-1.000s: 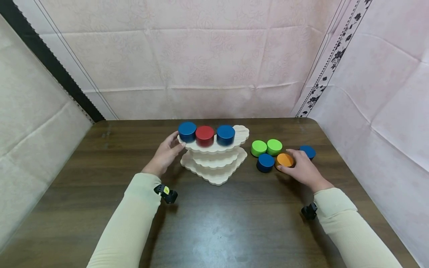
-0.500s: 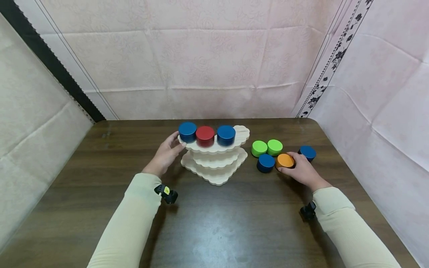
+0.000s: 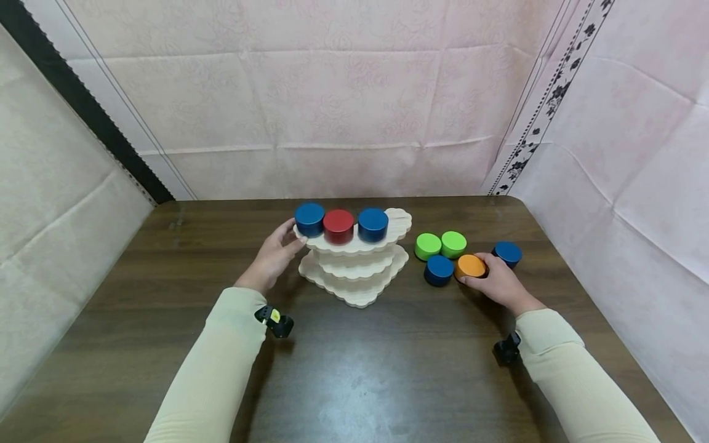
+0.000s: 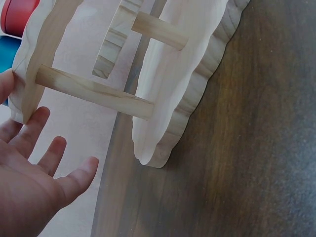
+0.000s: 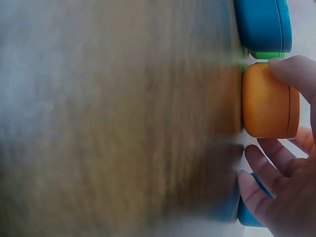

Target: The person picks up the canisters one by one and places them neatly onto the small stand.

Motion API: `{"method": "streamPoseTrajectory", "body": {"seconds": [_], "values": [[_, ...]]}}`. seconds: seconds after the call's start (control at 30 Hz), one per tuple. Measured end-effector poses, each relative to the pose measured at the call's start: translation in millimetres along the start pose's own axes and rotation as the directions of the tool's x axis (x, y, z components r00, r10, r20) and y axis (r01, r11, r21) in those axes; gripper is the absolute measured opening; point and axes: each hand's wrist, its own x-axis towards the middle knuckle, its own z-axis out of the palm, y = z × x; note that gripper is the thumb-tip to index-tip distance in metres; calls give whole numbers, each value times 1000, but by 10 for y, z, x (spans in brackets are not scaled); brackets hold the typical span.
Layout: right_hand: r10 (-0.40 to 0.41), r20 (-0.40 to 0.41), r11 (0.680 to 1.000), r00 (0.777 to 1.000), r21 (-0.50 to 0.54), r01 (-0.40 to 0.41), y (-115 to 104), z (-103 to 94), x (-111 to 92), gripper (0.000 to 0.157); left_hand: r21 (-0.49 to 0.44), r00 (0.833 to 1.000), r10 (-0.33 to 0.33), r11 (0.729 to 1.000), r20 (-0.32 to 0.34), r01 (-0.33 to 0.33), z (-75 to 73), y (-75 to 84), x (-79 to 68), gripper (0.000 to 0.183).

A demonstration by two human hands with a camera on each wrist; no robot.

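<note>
The left hand [image 3: 271,257] is gripping the tiered stand [image 3: 357,264] by its left edge; the right hand [image 3: 503,283] is holding the orange cylinder [image 3: 470,266].

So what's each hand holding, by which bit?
The left hand pinches the pale wooden tiered stand by the left corner of its top shelf; the right hand grips the round orange container by its sides.

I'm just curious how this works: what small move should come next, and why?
Probably lift the orange container straight up: the right hand grips it on the table, and the left hand holds the wooden stand, whose top tier shows bare space.
</note>
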Motion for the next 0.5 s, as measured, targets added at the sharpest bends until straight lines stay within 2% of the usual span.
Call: {"method": "streamPoseTrajectory", "body": {"seconds": [0.27,0.5], "values": [[34,-2,999,999,-11,-34,8,-2,-26,73,-4,1000,-1,1000,1,1,4,-2,-5,66],[8,-30,1000,1000,-7,-8,-6,-40,-48,71,-3,1000,-7,1000,0,7,4,8,-11,66]]}}
